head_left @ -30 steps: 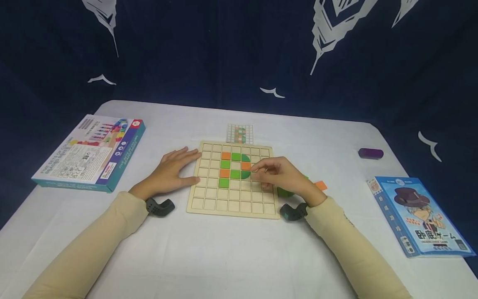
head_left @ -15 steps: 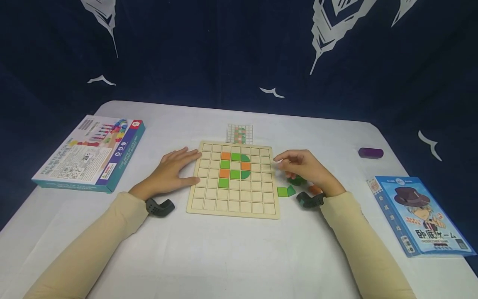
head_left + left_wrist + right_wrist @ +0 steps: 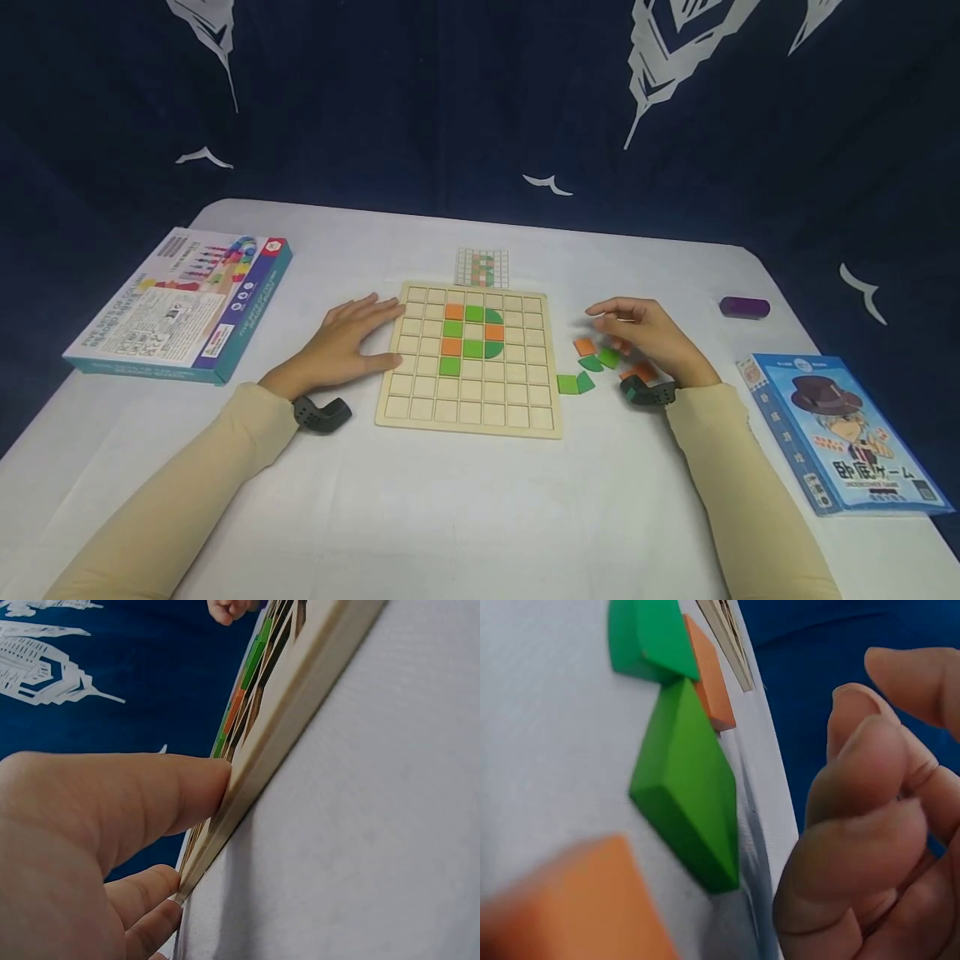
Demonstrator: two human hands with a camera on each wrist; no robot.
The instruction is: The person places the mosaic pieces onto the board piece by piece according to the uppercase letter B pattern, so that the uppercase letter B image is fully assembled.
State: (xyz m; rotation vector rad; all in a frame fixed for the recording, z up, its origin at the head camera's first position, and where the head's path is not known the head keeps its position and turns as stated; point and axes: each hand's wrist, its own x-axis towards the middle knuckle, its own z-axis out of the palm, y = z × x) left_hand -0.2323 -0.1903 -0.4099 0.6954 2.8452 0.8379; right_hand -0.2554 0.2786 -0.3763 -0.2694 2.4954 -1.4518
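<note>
A wooden grid board [image 3: 427, 411] lies mid-table with several orange, light green and dark green tiles set in its cells, among them an orange square [image 3: 494, 332]. My left hand [image 3: 333, 346] rests at the board's left edge, fingers spread; in the left wrist view its thumb [image 3: 187, 787] touches that edge. To the right of the board my right hand [image 3: 648, 333] hovers over loose tiles, fingers loosely bent and holding nothing. Beneath and beside it lie a light green square [image 3: 690, 787], a dark green quarter-round [image 3: 591, 363] and an orange square [image 3: 584, 347].
A small pattern card [image 3: 482, 268] lies behind the board. Another light green square [image 3: 567, 384] and a dark green quarter-round [image 3: 586, 382] lie by its right edge. A flat box [image 3: 180, 304] is at left, a blue game box [image 3: 847, 433] and purple object [image 3: 745, 308] at right.
My right hand has moved right, from the tiles on the board to above the loose tiles, uncovering some of them. The left hand and the board have stayed put.
</note>
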